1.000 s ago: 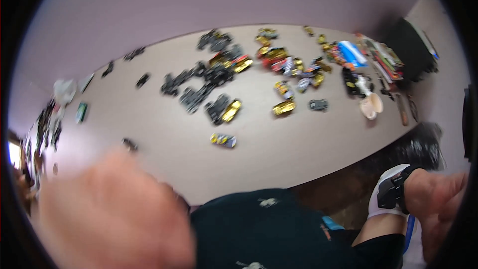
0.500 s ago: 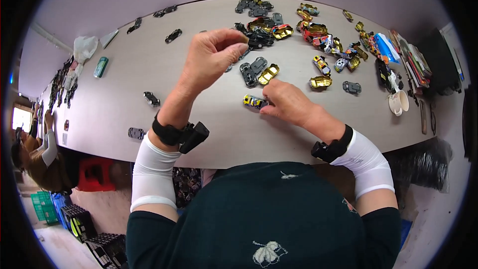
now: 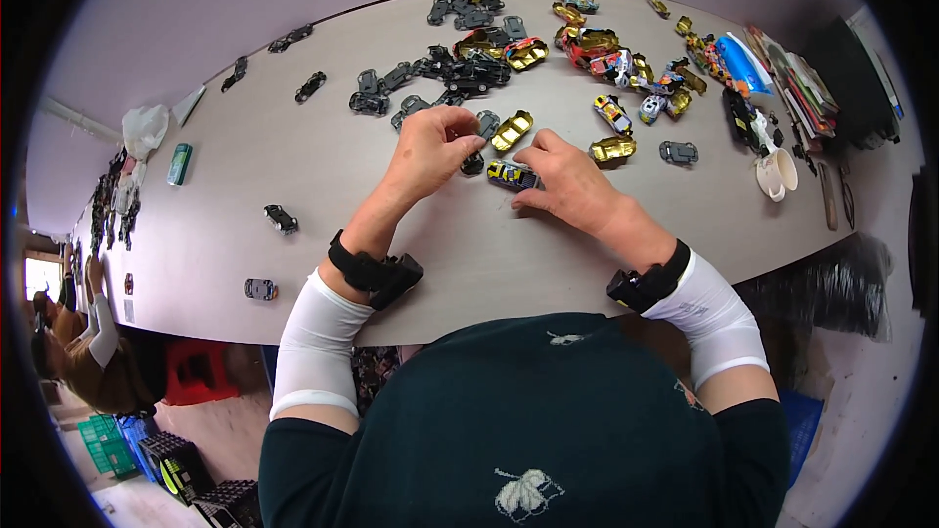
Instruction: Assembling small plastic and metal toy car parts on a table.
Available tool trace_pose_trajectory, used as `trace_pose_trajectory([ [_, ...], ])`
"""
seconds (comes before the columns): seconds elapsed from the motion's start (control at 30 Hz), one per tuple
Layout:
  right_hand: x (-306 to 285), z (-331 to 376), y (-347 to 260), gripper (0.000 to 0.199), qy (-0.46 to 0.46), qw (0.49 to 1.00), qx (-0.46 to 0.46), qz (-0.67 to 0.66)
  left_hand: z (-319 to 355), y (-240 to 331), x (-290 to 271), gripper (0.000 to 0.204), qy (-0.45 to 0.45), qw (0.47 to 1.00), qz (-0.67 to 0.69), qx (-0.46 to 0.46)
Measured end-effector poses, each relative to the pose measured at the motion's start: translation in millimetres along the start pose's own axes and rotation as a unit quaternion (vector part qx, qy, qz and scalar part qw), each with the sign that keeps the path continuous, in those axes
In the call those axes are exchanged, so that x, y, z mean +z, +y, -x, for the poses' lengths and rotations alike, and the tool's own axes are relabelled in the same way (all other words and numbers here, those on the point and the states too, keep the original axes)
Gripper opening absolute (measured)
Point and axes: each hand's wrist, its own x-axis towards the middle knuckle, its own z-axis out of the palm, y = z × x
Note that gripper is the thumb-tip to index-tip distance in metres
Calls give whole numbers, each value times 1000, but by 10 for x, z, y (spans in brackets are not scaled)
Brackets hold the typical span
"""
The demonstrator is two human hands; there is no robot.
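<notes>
A yellow-and-dark patterned toy car (image 3: 512, 176) sits on the table in front of me, with the fingers and thumb of my right hand (image 3: 582, 181) closed around its right end. Just to its left, my left hand (image 3: 430, 152) pinches a dark toy car part (image 3: 472, 164), mostly hidden by the fingertips. Beyond the hands lie a gold toy car body (image 3: 512, 131) and a grey car base (image 3: 487, 124). Another gold body (image 3: 612, 150) and a yellow-and-red toy car (image 3: 613, 114) are to the right of them.
Dark car bases (image 3: 474, 73) and colourful car bodies (image 3: 597, 54) lie piled at the far side. A white cup (image 3: 776, 174) and stacked papers (image 3: 792, 78) stand at the right. A green container (image 3: 179, 164) is at the left, where another person (image 3: 98, 342) works at the table.
My left hand has come down toward the yellow toy car and now has a dark part at its fingertips. My right hand stays at the car. The view has shifted slightly.
</notes>
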Motion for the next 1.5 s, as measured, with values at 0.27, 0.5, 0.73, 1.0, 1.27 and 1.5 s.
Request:
trace_pose_trajectory([
  [0.27,62,-93,77,27,-69,996,17,44,10,66,-77,33,-3,947,-317,-56],
  [0.5,-51,7,267,30,45,986,57,-150,44,-4,117,53,36,947,-315,-51],
  [0.73,-162,-141,166,26,-15,822,170,-543,27,101,258,46,-26,999,32,-12],
  [1.0,34,-144,334,20,-38,788,120,-602,90,336,365,45,-122,942,292,-112],
  [1.27,-11,-49,366,11,-31,733,107,-671,61,113,426,47,-195,868,436,-134],
  [1.5,69,-167,363,27,76,696,193,-688,24,-177,343,15,-62,836,516,-176],
])
